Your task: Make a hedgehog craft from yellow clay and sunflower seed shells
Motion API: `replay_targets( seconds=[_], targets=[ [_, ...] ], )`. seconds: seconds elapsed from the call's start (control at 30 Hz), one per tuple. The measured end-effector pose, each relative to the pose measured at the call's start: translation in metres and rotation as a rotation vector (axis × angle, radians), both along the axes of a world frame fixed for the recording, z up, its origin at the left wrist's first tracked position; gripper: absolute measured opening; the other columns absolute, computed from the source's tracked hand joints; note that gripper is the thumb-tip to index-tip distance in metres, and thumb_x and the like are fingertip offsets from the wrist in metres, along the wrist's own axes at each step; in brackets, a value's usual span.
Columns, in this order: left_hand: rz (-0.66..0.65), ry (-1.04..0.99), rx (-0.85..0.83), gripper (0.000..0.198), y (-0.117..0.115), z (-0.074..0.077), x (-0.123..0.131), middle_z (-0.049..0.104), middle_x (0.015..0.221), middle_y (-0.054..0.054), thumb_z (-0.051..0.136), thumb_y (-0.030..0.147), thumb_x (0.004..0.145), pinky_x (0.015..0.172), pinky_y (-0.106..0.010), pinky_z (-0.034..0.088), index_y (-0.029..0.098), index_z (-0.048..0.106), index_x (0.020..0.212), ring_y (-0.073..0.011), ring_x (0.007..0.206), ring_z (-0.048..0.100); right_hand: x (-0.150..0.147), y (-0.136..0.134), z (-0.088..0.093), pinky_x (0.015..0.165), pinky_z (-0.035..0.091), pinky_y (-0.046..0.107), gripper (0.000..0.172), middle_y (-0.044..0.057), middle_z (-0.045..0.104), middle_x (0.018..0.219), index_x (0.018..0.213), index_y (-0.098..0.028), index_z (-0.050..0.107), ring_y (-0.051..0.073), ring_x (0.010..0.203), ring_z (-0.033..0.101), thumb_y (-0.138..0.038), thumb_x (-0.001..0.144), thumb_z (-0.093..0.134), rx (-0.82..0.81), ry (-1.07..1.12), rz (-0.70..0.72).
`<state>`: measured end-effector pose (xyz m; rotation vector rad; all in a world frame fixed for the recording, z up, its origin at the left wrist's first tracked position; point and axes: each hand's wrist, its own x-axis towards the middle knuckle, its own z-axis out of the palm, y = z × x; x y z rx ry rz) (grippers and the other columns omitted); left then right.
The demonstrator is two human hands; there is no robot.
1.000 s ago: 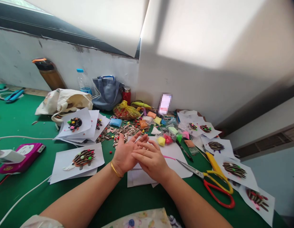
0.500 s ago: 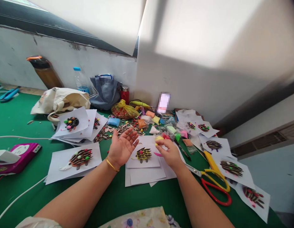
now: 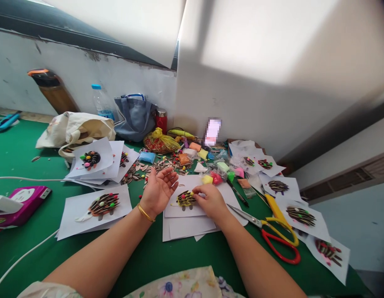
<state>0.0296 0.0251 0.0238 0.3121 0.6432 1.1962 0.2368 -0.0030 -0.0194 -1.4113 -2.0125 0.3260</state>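
Note:
A hedgehog made of dark striped seeds and yellow clay (image 3: 184, 200) lies on a white sheet (image 3: 173, 212) in front of me, with a red ball on its back. My right hand (image 3: 211, 203) is over the hedgehog's right end, thumb and fingers pinched on a small yellow clay ball (image 3: 192, 193) at the spines. To the left of the sheet, my left hand (image 3: 160, 191) is palm up with its fingers apart, a gold bangle at the wrist. Whatever small bits lie in that palm, I cannot make out.
Loose sunflower seeds (image 3: 137, 171) and packs of coloured clay (image 3: 147, 157) spread behind my hands. Scissors (image 3: 257, 221) lie right of the sheet. More hedgehog cards (image 3: 83, 207) sit on both sides. A phone (image 3: 213, 131), bags (image 3: 134, 118) and bottles stand along the wall.
My right hand has moved left and slightly down, bringing the yellow clay ball from beside the hedgehog to its spines. The left hand stays open, palm up. The view has shifted slightly.

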Motion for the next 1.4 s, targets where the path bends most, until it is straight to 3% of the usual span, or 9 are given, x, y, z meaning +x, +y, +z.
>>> replay_targets(
  seconds=[0.37, 0.67, 1.03, 1.13, 1.27, 1.4],
  targets=[
    [-0.005, 0.002, -0.005, 0.05, 0.0, 0.0, 0.001, 0.065, 0.087, -0.006, 0.035, 0.057, 0.095, 0.075, -0.031, 0.055, 0.017, 0.066, 0.098, -0.0164, 0.079, 0.065, 0.0, -0.002, 0.006, 0.082, 0.042, 0.033, 0.006, 0.002, 0.073, 0.086, 0.087, -0.023, 0.073, 0.02, 0.085, 0.061, -0.021, 0.083, 0.068, -0.028, -0.009, 0.019],
    [-0.008, -0.008, -0.004, 0.048, -0.001, -0.001, 0.001, 0.066, 0.084, -0.006, 0.038, 0.057, 0.095, 0.075, -0.029, 0.055, 0.017, 0.066, 0.098, -0.0154, 0.078, 0.065, -0.004, 0.002, -0.002, 0.078, 0.041, 0.032, 0.006, 0.001, 0.072, 0.084, 0.084, -0.023, 0.072, 0.02, 0.083, 0.059, -0.02, 0.082, 0.069, -0.07, -0.007, -0.004],
    [-0.002, 0.001, -0.025, 0.049, 0.001, -0.001, 0.0, 0.065, 0.083, -0.007, 0.036, 0.055, 0.096, 0.074, -0.031, 0.055, 0.016, 0.065, 0.096, -0.0162, 0.076, 0.065, 0.007, -0.004, 0.016, 0.083, 0.042, 0.034, 0.014, 0.004, 0.073, 0.091, 0.088, -0.023, 0.073, 0.021, 0.088, 0.061, -0.027, 0.089, 0.059, 0.018, -0.018, 0.03],
    [0.001, 0.007, -0.034, 0.05, 0.002, 0.0, 0.0, 0.065, 0.082, -0.007, 0.035, 0.055, 0.095, 0.074, -0.031, 0.055, 0.016, 0.065, 0.097, -0.0163, 0.076, 0.065, 0.029, 0.004, 0.022, 0.083, 0.042, 0.034, 0.022, 0.006, 0.073, 0.089, 0.085, -0.02, 0.072, 0.022, 0.088, 0.06, -0.031, 0.091, 0.054, 0.041, -0.007, -0.112],
    [0.014, 0.014, -0.037, 0.049, 0.002, 0.001, -0.001, 0.065, 0.082, -0.006, 0.034, 0.054, 0.096, 0.073, -0.03, 0.055, 0.016, 0.065, 0.096, -0.0154, 0.074, 0.065, 0.075, 0.016, 0.035, 0.078, 0.042, 0.034, 0.03, 0.008, 0.071, 0.09, 0.085, -0.02, 0.071, 0.024, 0.088, 0.059, -0.037, 0.092, 0.047, -0.009, -0.196, -0.46],
    [0.03, 0.029, -0.046, 0.048, 0.002, 0.002, 0.0, 0.064, 0.08, -0.006, 0.035, 0.052, 0.096, 0.072, -0.03, 0.055, 0.016, 0.065, 0.095, -0.0154, 0.073, 0.065, 0.116, 0.027, 0.043, 0.082, 0.041, 0.043, 0.04, 0.014, 0.068, 0.097, 0.091, -0.019, 0.073, 0.031, 0.098, 0.057, -0.048, 0.092, 0.045, -0.213, -0.474, -0.808]
  ],
)
